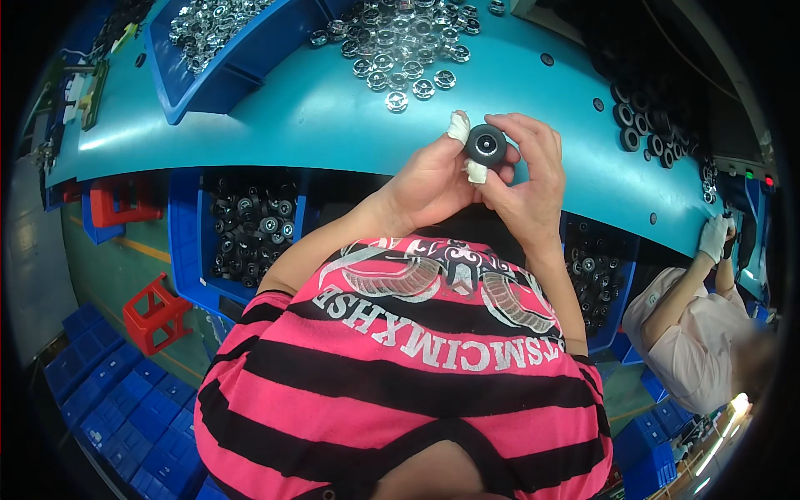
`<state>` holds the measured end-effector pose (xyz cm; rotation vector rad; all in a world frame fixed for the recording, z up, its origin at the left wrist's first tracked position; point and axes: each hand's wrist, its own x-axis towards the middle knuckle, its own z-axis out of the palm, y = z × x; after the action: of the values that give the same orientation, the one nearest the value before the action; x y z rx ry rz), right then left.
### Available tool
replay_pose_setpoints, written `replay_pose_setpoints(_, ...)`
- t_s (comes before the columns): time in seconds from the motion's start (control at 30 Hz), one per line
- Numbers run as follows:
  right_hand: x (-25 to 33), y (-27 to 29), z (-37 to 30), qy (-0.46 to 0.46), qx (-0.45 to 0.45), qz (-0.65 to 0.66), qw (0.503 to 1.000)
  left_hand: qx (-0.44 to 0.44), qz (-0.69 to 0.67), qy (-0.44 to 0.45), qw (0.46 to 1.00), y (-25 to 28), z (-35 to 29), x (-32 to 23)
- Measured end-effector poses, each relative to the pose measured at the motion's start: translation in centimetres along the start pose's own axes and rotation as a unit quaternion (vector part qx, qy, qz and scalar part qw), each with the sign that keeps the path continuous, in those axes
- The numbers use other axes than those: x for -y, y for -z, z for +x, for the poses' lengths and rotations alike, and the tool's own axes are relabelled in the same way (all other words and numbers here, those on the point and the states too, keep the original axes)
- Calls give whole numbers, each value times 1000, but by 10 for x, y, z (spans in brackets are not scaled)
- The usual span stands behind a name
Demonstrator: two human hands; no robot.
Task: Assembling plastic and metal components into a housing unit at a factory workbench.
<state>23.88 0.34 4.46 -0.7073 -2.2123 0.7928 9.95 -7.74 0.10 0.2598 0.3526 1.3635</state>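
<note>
A small black toy wheel [487,145], a tyre with a silvery spoked hub, is held up between both hands over the near edge of the teal table [325,133]. My left hand [429,179] is closed on its left side, the thumb wrapped in white tape. My right hand [533,179] grips the wheel from the right, fingers curled over it, with white tape on its thumb too. Beyond my hands, a heap of shiny chrome hubs [397,102] spreads across the table.
A blue bin [179,104] of chrome hubs stands at the far left. Black tyres [625,115] are piled at the right. Below the table edge sit bins of finished-looking wheels [268,225]. A red stool [156,315] is on the floor; a gloved co-worker [683,312] works at right.
</note>
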Motion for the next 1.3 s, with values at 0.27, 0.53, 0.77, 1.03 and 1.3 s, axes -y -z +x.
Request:
replay_pose_setpoints(0.27, -21, 33, 23, -57, 83, 95, 990, -30, 294, -129, 947, -2, -78, -62)
replay_pose_setpoints(0.53, -103, 69, 99, -55, 47, -79, 994, -464, 810, 231, 276, 62, -305, -95)
replay_pose_setpoints(0.77, -170, 31, 219, 67, -41, -320, 944, -299, 724, -43, 620, -7, -181, -82)
replay_pose_setpoints(1.03, -121, 66, 174, -182, -60, 103, 976, -78, 713, -120, 686, -46, -66, -67)
replay_pose_setpoints(1.3, -32, 21, 48, -258, 160, 438, 846, -124, 705, -253, 651, -36, -7, -51)
